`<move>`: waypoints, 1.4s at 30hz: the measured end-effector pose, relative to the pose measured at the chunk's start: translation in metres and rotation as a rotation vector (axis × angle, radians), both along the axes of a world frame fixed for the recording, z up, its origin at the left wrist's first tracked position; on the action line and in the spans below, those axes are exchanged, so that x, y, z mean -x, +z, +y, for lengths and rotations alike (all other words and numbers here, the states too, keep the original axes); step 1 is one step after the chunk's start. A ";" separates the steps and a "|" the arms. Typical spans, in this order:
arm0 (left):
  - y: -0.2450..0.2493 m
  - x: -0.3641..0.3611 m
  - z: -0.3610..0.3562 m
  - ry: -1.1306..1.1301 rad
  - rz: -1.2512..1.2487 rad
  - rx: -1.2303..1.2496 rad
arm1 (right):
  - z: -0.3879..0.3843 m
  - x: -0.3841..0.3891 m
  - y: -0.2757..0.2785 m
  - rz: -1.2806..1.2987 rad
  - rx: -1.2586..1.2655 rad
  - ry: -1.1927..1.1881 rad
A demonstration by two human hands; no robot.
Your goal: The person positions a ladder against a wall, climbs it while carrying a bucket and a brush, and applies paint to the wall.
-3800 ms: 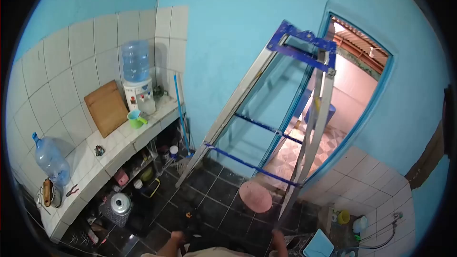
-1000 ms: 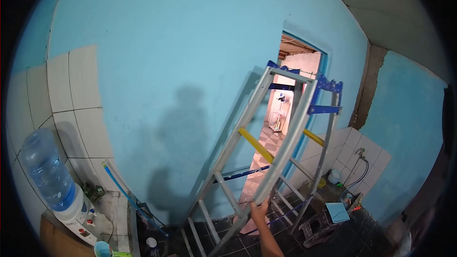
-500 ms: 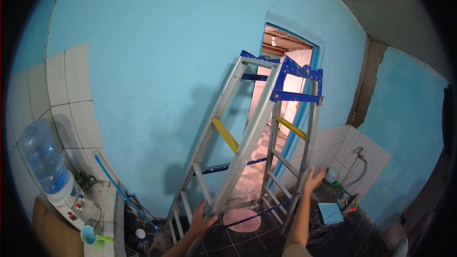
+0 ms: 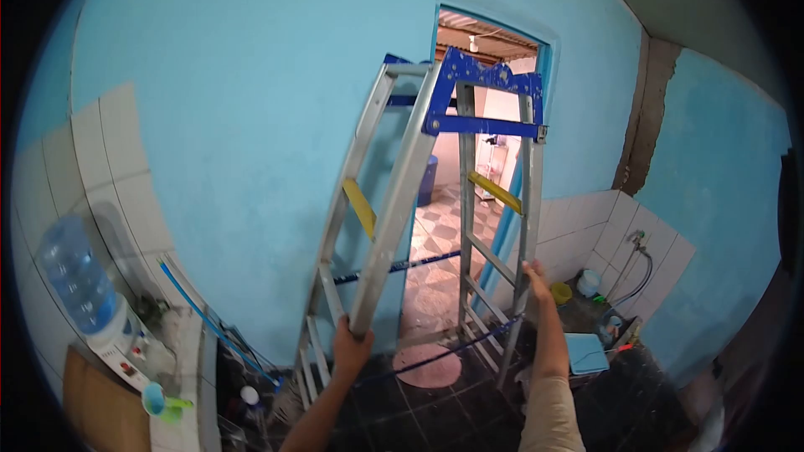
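An aluminium stepladder (image 4: 395,218) with blue top brackets and yellow braces stands with its legs spread, in front of a doorway. My left hand (image 4: 352,350) is closed around the lower part of its near left rail. At the near right rail, my right hand (image 4: 540,283) is against the metal, its fingers bent round the edge and partly hidden. Blue crossbars (image 4: 402,266) link the legs lower down.
The doorway (image 4: 435,226) opens onto a patterned floor. A pink mat (image 4: 429,367) lies under the ladder. On the left are a water dispenser (image 4: 113,339) and a green-handled dipper (image 4: 155,399); on the right, a light-blue lid (image 4: 586,354) and a white bucket (image 4: 589,282).
The ladder has turned slightly and moved up and left in view. My right hand, with fingers spread before, has come onto the right rail. My left hand keeps its hold.
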State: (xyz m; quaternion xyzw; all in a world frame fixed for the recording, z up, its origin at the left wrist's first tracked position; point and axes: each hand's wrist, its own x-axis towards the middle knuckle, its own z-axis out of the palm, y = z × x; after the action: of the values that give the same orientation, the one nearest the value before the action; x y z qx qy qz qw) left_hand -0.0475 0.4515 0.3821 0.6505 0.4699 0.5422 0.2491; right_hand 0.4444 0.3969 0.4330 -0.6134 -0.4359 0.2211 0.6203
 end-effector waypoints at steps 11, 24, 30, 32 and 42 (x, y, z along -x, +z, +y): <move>0.037 -0.035 -0.014 0.322 0.035 -0.310 | 0.039 -0.037 0.024 0.063 -0.100 0.091; 0.034 -0.058 -0.006 0.752 -0.076 -0.263 | 0.058 -0.081 0.019 0.154 -0.072 0.611; 0.045 -0.059 -0.017 0.725 -0.110 -0.279 | -0.017 -0.072 0.036 0.216 -0.202 0.576; 0.055 -0.060 -0.017 0.699 -0.109 -0.273 | -0.043 -0.061 0.051 0.199 -0.226 0.515; 0.075 -0.085 -0.001 0.543 -0.069 -0.247 | -0.154 -0.043 0.075 0.117 -0.321 0.199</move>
State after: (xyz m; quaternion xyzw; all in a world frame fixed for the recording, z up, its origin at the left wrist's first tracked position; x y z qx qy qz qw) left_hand 0.0379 0.4505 0.4568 0.5077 0.5484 0.6638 0.0298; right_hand 0.4869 0.2434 0.5080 -0.4464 -0.4872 0.2444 0.7097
